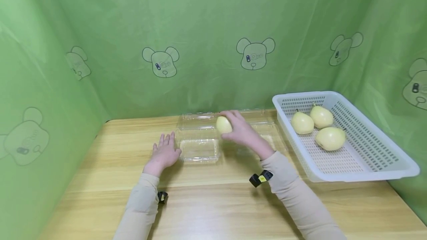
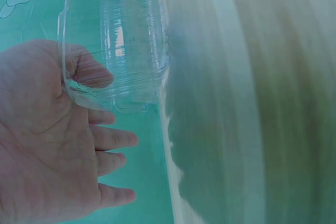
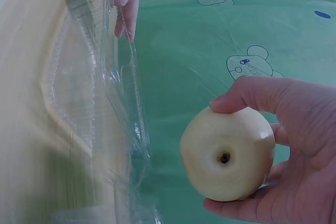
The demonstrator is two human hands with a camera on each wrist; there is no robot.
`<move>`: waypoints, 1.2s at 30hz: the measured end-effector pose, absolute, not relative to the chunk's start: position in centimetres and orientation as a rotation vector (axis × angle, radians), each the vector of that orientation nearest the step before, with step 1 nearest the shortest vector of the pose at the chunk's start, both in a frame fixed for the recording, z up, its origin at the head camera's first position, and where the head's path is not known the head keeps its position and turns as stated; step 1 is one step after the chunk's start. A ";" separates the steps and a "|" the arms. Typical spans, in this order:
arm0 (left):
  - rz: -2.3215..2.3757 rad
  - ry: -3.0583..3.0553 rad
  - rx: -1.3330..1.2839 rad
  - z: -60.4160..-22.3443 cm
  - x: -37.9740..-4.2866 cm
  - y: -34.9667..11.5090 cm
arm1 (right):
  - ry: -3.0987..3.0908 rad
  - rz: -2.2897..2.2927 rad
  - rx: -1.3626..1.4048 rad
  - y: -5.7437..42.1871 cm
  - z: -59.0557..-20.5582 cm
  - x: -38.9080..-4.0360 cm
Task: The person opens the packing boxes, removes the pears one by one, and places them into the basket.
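My right hand [image 1: 241,129] grips a pale yellow pear [image 1: 223,125] above the right side of a clear plastic clamshell box [image 1: 199,150]. In the right wrist view the pear [image 3: 228,153] has its dark blossom end toward the camera, with thumb and fingers around it. My left hand [image 1: 164,152] is at the box's left side, its fingers extended. In the left wrist view the left thumb shows through the clear wall of the box [image 2: 115,40]; whether it presses the wall I cannot tell. The box's lid [image 1: 197,121] is folded back behind it.
A second clear box [image 1: 265,136] stands to the right, partly hidden by the right hand and forearm. At the right, a white plastic basket [image 1: 363,176] holds three pears [image 1: 331,139]. Green curtains [image 1: 207,17] with bear heads enclose the wooden table [image 1: 207,210].
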State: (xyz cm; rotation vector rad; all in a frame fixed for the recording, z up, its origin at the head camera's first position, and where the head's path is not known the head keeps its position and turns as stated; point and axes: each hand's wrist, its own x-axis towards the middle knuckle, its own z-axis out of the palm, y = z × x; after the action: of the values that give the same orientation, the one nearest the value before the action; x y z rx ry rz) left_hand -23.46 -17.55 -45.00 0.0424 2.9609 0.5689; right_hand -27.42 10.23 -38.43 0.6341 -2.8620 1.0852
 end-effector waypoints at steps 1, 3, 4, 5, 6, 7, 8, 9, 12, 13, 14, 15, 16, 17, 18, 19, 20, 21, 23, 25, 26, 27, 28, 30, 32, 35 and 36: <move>0.570 2.961 0.042 -45.0 -23.5 -17.6 | -2.861 1.081 0.632 10.4 -38.4 -27.4; 0.573 2.960 0.042 -45.1 -23.5 -17.6 | -2.859 1.076 0.628 10.6 -38.2 -27.4; 0.574 2.961 0.042 -45.1 -23.5 -17.6 | -2.858 1.077 0.626 10.7 -38.1 -27.4; 0.575 2.961 0.042 -45.1 -23.5 -17.6 | -2.858 1.070 0.624 10.9 -38.0 -27.4; 0.573 2.962 0.041 -45.1 -23.5 -17.6 | -2.856 1.069 0.622 11.0 -37.8 -27.4; 0.571 2.962 0.040 -45.1 -23.5 -17.6 | -2.854 1.069 0.623 11.1 -37.7 -27.3; 0.570 2.963 0.040 -45.1 -23.5 -17.6 | -2.851 1.063 0.623 11.3 -37.6 -27.3; 0.568 2.964 0.041 -45.1 -23.5 -17.6 | -2.847 1.060 0.622 11.4 -37.5 -27.3; 0.572 2.962 0.040 -45.1 -23.5 -17.6 | -2.836 1.056 0.617 11.9 -37.3 -27.3; 0.576 2.961 0.040 -45.1 -23.5 -17.6 | -2.832 1.060 0.617 12.0 -37.2 -27.2; 0.578 2.961 0.041 -45.1 -23.5 -17.6 | -2.830 1.061 0.615 12.2 -37.1 -27.2; 0.580 2.960 0.040 -45.1 -23.5 -17.5 | -2.826 1.060 0.612 12.3 -37.0 -27.2; 0.582 2.959 0.038 -45.1 -23.5 -17.5 | -2.824 1.059 0.610 12.5 -36.9 -27.2; 0.582 2.959 0.036 -45.1 -23.4 -17.5 | -2.821 1.056 0.607 12.6 -36.8 -27.1; 0.579 2.959 0.035 -45.1 -23.4 -17.5 | -2.820 1.051 0.603 12.8 -36.8 -27.1; 0.578 2.959 0.034 -45.1 -23.4 -17.4 | -2.818 1.046 0.598 12.9 -36.7 -27.1; 0.575 2.958 0.032 -45.0 -23.4 -17.4 | -2.817 1.038 0.592 13.1 -36.6 -27.1; 0.572 2.957 0.029 -45.0 -23.4 -17.4 | -2.816 1.033 0.585 13.3 -36.5 -27.1; 0.563 2.953 0.023 -44.9 -23.3 -17.3 | -2.816 1.021 0.572 13.7 -36.3 -27.0; 0.560 2.952 0.022 -44.8 -23.2 -17.3 | -2.814 1.000 0.564 14.1 -36.2 -27.0; 0.559 2.952 0.021 -44.8 -23.2 -17.3 | -2.813 0.989 0.558 14.3 -36.1 -26.9; 0.558 2.952 0.020 -44.8 -23.1 -17.3 | -2.811 0.977 0.555 14.5 -36.0 -26.9; 0.560 2.952 0.021 -44.8 -23.1 -17.2 | -2.809 0.961 0.555 14.7 -36.0 -26.9; 0.563 2.956 0.025 -44.8 -23.1 -17.3 | -2.804 0.941 0.553 15.1 -35.9 -26.9; 0.561 2.955 0.026 -44.9 -23.0 -17.3 | -2.803 0.933 0.545 15.5 -35.8 -26.8; 0.559 2.953 0.023 -44.9 -23.0 -17.3 | -2.797 0.930 0.535 16.2 -35.6 -26.7; 0.560 2.952 0.023 -45.0 -23.0 -17.3 | -2.796 0.927 0.529 16.4 -35.6 -26.6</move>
State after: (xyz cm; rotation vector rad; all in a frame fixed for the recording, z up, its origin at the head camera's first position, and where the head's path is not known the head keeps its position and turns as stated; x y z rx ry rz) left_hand -23.02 -17.32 -44.98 0.0233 2.9515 0.5604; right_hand -26.58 16.35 -35.58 0.5285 -2.7956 0.9268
